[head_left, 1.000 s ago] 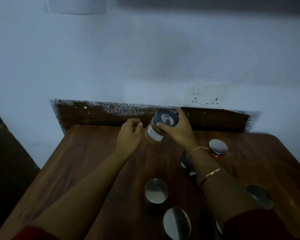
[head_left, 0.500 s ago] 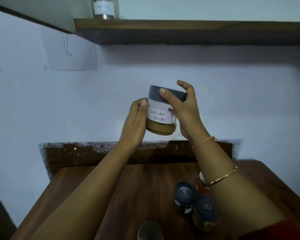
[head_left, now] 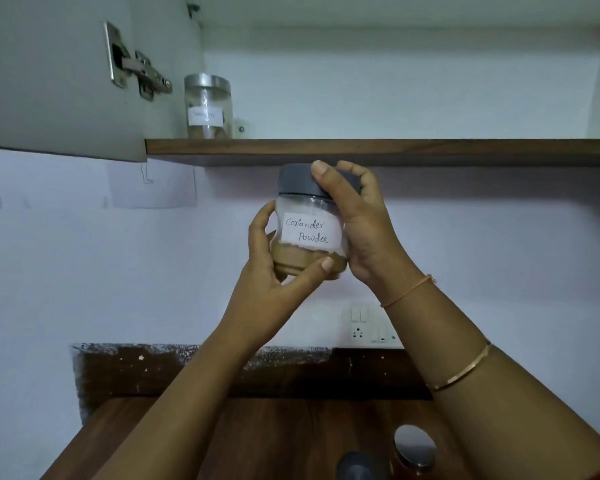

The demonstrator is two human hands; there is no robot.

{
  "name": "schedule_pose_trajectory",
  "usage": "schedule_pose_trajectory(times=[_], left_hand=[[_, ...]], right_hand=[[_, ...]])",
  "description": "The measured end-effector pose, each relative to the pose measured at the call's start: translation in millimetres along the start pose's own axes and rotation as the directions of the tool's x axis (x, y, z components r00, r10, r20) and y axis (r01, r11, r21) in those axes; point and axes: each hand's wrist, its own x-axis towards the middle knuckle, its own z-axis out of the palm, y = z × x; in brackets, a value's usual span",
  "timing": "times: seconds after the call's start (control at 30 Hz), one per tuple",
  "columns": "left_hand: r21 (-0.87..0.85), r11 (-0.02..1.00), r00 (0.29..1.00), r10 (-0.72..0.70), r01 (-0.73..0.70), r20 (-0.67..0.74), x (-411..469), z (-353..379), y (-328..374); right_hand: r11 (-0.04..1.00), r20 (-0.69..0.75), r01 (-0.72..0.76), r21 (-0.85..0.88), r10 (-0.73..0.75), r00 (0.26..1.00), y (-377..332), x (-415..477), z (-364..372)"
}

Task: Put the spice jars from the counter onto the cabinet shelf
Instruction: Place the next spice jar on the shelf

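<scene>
The right hand point(head_left: 357, 230) is gripping the coriander powder jar point(head_left: 309, 233) from the side, thumb and fingers curling over its grey lid point(head_left: 295, 181), while the left hand point(head_left: 274, 278) is cupping the jar's base with its thumb across the front. The jar is being held upright in the air, its lid just under the front edge of the cabinet shelf point(head_left: 395, 152), well above the counter point(head_left: 274, 441). A steel-lidded jar point(head_left: 208, 105) is standing at the shelf's left end, beside the open cabinet door point(head_left: 49, 81). A silver-lidded jar point(head_left: 414, 448) and a dark-lidded jar point(head_left: 355, 465) are sitting on the counter.
</scene>
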Motion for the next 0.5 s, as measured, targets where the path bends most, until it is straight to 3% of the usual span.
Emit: schedule_pose_trajectory(times=[0.23, 0.5], left_hand=[[0.077, 0.996, 0.987, 0.062, -0.051, -0.145, 5, 15, 26], [0.132, 0.987, 0.968, 0.117, -0.089, -0.222, 6, 31, 45]], right_hand=[[0.978, 0.147, -0.104, 0.182, 0.077, 0.986, -24, 6, 0], [0.942, 0.335, -0.215, 0.257, 0.122, 0.934, -35, 12, -9]])
